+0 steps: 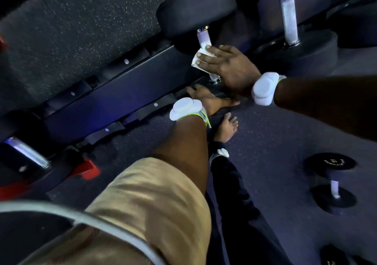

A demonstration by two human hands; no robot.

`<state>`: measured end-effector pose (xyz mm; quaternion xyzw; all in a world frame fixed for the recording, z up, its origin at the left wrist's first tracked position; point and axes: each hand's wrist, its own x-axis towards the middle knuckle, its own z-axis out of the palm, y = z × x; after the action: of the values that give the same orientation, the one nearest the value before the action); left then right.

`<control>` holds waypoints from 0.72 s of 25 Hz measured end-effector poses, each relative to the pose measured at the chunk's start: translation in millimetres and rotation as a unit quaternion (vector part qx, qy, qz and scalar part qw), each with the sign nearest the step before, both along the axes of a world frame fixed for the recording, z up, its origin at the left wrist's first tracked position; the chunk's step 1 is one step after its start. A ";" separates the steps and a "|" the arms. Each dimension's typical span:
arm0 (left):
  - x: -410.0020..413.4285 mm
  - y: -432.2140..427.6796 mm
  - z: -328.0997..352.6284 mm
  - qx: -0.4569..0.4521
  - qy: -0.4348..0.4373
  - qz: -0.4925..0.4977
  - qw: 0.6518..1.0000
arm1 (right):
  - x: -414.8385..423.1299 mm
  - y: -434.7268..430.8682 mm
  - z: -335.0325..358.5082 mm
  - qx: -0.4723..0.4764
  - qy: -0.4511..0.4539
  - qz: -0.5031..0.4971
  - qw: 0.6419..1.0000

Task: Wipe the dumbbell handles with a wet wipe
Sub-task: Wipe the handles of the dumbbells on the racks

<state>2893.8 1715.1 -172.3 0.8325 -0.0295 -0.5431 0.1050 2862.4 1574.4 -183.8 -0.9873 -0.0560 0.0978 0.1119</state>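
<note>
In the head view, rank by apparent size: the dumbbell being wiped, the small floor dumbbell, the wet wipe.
Largest: dumbbell being wiped, though its lower end is hidden.
Then small floor dumbbell.
Smallest: wet wipe, partly covered by the right hand.

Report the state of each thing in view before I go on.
White wet wipe: pressed onto the handle under the right hand's fingers.
Chrome handle of the racked black dumbbell: partly covered by the wipe.
Right hand: fingers straight, pressing the wipe.
Left hand: flat, holding nothing, by that dumbbell's near end.
Small black dumbbell on the floor: untouched.
</note>
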 end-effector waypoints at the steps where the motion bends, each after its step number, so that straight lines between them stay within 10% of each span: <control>1: 0.2 -0.5 0.2 0.000 0.000 -0.001 1.000 | 5.5 -1.9 1.6 -0.034 -0.003 0.032 0.999; 6: -0.5 1.8 -1.1 -0.013 -0.004 0.001 1.000 | 2.5 2.5 14.1 -0.116 0.133 0.153 0.972; 18: -1.5 1.7 -5.5 -0.005 -0.005 -0.005 1.000 | 20.7 -2.5 31.0 -0.024 0.227 -0.011 0.974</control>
<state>2892.3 1716.8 -177.8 0.8345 -0.0362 -0.5395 0.1062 2883.1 1571.9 -152.8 -0.9424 -0.0158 0.3190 0.0988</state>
